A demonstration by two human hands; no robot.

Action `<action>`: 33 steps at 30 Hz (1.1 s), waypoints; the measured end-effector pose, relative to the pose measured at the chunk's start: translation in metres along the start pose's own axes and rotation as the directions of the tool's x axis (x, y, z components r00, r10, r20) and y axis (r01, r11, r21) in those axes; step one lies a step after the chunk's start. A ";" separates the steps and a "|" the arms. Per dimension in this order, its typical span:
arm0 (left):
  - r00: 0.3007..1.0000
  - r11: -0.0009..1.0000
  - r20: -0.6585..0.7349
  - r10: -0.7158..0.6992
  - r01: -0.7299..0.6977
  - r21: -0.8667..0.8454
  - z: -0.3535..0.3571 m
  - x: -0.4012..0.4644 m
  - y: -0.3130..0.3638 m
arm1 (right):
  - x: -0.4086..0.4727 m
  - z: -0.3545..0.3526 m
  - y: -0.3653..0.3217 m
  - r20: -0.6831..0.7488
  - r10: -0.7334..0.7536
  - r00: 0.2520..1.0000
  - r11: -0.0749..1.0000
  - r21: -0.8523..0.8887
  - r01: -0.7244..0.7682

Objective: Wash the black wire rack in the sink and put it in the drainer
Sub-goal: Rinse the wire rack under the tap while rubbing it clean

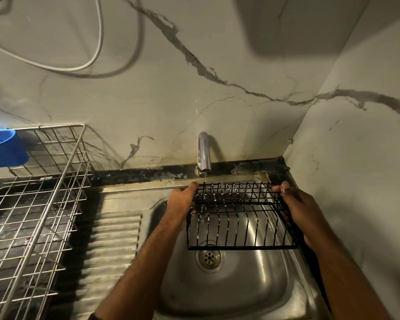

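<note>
From the head camera, the black wire rack [237,215] is held in the air above the steel sink [229,294], over the basin and a little above the drain [208,257]. Its long axis runs left to right, roughly parallel to the back wall, and its thin wires run front to back across that length. The rack is tilted so the far long edge stands higher, close under the tap [204,153], while the near long edge dips toward the drain; its open side faces up and toward the camera. A thin stream of water falls from the tap onto the rack's far left part, just beside the left hand [183,199]. That hand grips the rack's left short end, fingers curled round the wire with the fingertips reaching the upper far corner. The right hand [297,204] grips the right short end likewise, thumb over the top wire at the far corner and palm along the side. The rack touches neither the basin floor nor the tap. To the left, past the ribbed draining board [111,245], stands the silver wire drainer [32,204], well apart from the rack, with a blue plastic cup [6,147] hung on its far rim.
</note>
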State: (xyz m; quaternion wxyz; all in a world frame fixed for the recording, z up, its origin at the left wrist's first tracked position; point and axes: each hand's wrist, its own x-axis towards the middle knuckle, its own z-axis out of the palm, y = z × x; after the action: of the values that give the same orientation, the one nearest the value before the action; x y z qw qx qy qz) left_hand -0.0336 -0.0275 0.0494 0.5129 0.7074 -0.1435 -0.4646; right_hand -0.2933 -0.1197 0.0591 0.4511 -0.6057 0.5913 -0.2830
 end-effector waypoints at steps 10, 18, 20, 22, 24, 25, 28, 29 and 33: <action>1.000 1.000 -0.010 0.002 -0.001 0.029 -0.003 0.005 -0.001 | 0.003 0.003 -0.002 -0.005 -0.008 1.000 1.000 -0.021 0.008; 0.997 0.999 -0.065 0.030 -0.027 0.035 -0.014 0.008 -0.006 | 0.000 0.010 -0.011 0.043 -0.025 0.999 0.998 -0.054 0.028; 0.997 0.999 -0.068 0.041 -0.039 0.035 -0.017 0.010 -0.008 | -0.003 0.012 -0.015 0.050 -0.030 0.998 0.998 -0.048 0.033; 0.997 0.999 -0.060 0.038 -0.036 0.034 -0.020 0.010 -0.006 | -0.005 0.014 -0.017 0.052 -0.037 0.998 0.998 -0.047 0.039; 0.998 0.999 -0.047 0.035 -0.033 0.036 -0.021 0.010 -0.005 | -0.005 0.014 -0.018 0.052 -0.039 0.998 0.998 -0.048 0.041; 0.998 0.999 -0.041 0.037 -0.036 0.033 -0.021 0.010 -0.005 | -0.005 0.014 -0.019 0.053 -0.041 0.998 0.998 -0.045 0.043; 0.998 0.998 -0.034 0.058 -0.057 0.031 -0.019 0.009 -0.003 | -0.001 0.012 -0.017 0.045 -0.056 0.997 0.998 -0.032 0.058; 0.998 0.997 -0.028 0.063 -0.063 0.034 -0.018 0.010 -0.003 | 0.000 0.011 -0.017 0.039 -0.060 0.997 0.998 -0.033 0.061; 0.997 0.996 -0.004 0.075 -0.075 0.043 -0.017 0.011 -0.002 | 0.002 0.008 -0.017 0.025 -0.073 0.997 0.997 -0.026 0.074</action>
State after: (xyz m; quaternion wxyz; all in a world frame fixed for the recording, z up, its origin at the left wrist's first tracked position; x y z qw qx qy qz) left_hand -0.0150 -0.0235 0.0427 0.5149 0.7138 -0.1783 -0.4399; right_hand -0.2781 -0.1218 0.0701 0.4393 -0.6364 0.5667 -0.2841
